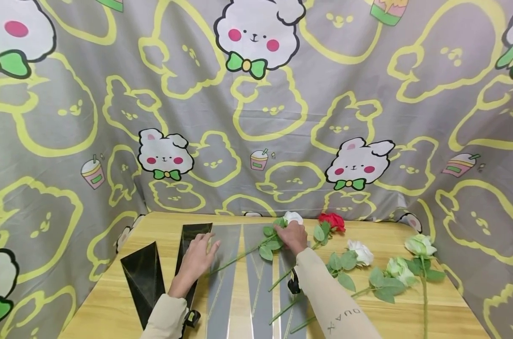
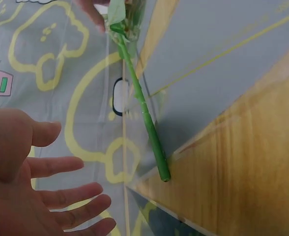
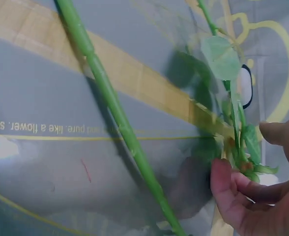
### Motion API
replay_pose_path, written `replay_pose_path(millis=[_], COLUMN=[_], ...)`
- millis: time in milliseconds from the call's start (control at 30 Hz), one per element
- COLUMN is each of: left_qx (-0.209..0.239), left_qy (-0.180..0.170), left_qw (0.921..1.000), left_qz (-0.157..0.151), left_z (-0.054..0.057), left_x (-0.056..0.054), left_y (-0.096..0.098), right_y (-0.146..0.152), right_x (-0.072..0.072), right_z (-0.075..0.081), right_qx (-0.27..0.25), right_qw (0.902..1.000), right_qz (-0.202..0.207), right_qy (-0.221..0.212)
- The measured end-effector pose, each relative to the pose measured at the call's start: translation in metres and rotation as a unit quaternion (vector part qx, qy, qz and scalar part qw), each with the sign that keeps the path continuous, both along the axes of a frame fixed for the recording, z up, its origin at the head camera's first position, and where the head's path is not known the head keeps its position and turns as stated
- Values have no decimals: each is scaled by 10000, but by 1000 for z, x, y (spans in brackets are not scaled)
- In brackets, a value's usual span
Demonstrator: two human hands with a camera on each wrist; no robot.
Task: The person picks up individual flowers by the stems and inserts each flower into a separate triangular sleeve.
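Observation:
A white rose [image 1: 293, 217] with a long green stem lies slantwise over the grey, partly see-through wrapping sleeves [image 1: 225, 263]. My right hand [image 1: 293, 235] pinches it just beneath the bloom, by the upper leaves. In the right wrist view, thumb and fingers stand on either side of the leafy top [image 3: 252, 147], and the bloom is mostly hidden. My left hand [image 1: 199, 256] hovers with spread fingers near a black sleeve [image 1: 195, 233] and holds nothing. The left wrist view shows the cut stem [image 2: 144, 110] apart from those fingers.
To the right lie a red rose [image 1: 332, 221], another white rose [image 1: 360, 252] and two pale green roses [image 1: 400, 270]. A second black sleeve [image 1: 143, 278] lies at the left. A patterned cloth [image 1: 256, 165] hangs behind the wooden table [image 1: 99, 301].

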State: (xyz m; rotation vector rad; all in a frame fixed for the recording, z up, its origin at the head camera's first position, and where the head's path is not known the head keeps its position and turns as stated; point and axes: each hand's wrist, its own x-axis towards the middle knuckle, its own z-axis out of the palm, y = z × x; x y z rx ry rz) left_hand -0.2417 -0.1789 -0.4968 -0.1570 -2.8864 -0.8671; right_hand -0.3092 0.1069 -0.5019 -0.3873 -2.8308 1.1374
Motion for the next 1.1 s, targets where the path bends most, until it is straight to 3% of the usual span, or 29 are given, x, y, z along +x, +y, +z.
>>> replay_pose_path(millis=[233,467,767,900,1033,1100], left_qx=[206,290,337,406,378,327], left_qy=[148,29,2,188,163,44], left_qw=[9996,9995,9994,9989,9991,9994], left_qz=[-86,-122,-93,-152,-119,-49], left_z=[-1,-3,-8,-6,-7,-8], left_x=[0,2,5,4,-1,-3], left_y=[2,9,10,10,13,16], right_y=[-1,-2,-1,2,14,23], right_x=[-5,-4,-1,-3,-6,-7], right_z=[-7,-9,-10,-4,8,15], right_qx=[-246,-398,-1317,-2418,-3704,-3997], right_qw=[9995,9984,9884,9671,9263,9145], right_qz=[-214,-355,-736,-766,-611,-506], right_qy=[-20,-186,-165,-197,-309,-361])
